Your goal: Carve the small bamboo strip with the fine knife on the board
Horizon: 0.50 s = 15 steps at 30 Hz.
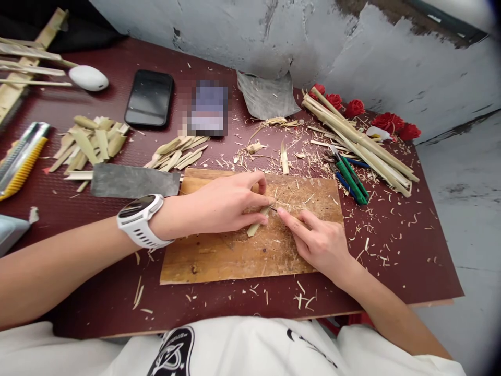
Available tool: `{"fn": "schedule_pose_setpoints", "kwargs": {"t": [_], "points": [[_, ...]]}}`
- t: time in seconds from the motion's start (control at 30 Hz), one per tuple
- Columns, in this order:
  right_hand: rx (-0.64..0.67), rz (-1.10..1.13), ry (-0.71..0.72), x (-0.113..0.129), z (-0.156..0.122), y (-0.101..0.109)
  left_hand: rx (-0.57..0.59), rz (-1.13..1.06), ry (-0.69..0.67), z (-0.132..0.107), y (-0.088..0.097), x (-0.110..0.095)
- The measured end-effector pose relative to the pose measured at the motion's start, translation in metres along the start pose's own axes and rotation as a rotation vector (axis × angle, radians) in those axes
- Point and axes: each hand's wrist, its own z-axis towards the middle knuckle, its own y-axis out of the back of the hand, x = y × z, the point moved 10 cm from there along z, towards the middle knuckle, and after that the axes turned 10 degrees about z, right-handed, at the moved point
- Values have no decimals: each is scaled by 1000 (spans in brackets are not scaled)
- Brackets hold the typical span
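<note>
On the worn wooden board (235,256), my left hand (230,203) pinches a pale green plant strip (253,228) between thumb and fingers. Its lower end sticks out below the thumb. My right hand (319,237) is closed, forefinger stretched along a small tool whose short dark metal tip (273,208) meets the strip near my left fingertips. The handle is hidden in my palm, so whether it is a knife cannot be made out. Thin shavings lie on the board around both hands.
Left of the board are a grey flat sheet piece (135,181) and piles of cut strips (94,138), with a yellow box cutter (23,159) beyond. A black phone (149,98) lies behind. At right are a green-handled cutter (352,180), long stalks (360,138) and red artificial roses (387,122).
</note>
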Motion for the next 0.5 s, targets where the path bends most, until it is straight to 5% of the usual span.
{"fn": "schedule_pose_setpoints", "kwargs": {"t": [0.5], "points": [[17, -31, 37, 7, 5, 2, 22, -11, 7, 1, 1, -1]]}}
